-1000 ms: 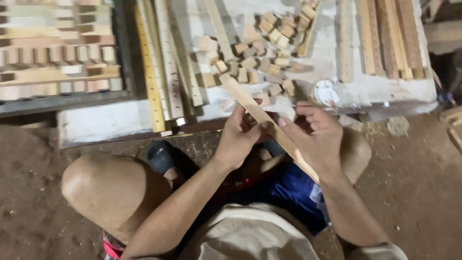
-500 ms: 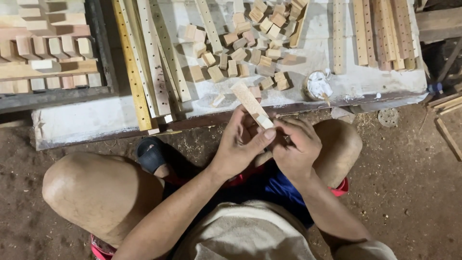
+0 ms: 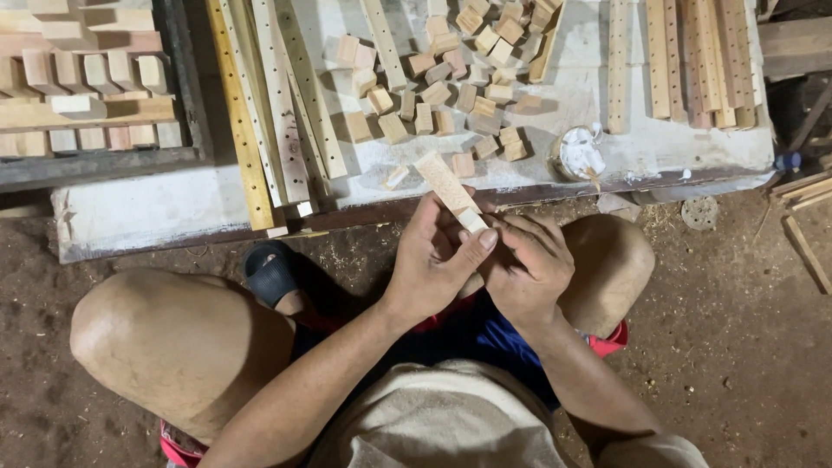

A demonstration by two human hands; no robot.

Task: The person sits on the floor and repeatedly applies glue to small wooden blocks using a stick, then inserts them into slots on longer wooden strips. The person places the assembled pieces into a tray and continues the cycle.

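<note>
I sit with knees apart, both hands meeting in front of a low white board [image 3: 165, 212]. My left hand [image 3: 438, 260] grips a pale wooden slat [image 3: 446, 186] with a row of small holes, thumb pressed on its near end; the slat points up and away toward the board. My right hand [image 3: 529, 269] is curled against the slat's lower end, fingers closed around it. The slat's lower part is hidden between my hands.
Several small wooden blocks [image 3: 451, 95] lie scattered on the board, with long drilled strips [image 3: 282, 104] at the left and more strips [image 3: 693, 61] at the right. A round white glue tub [image 3: 579, 156] sits near the front edge. A dark tray of blocks [image 3: 87, 87] stands far left.
The slat has been drawn back through my hands, so less of it sticks out. Both hands have closed tighter together around its near end.
</note>
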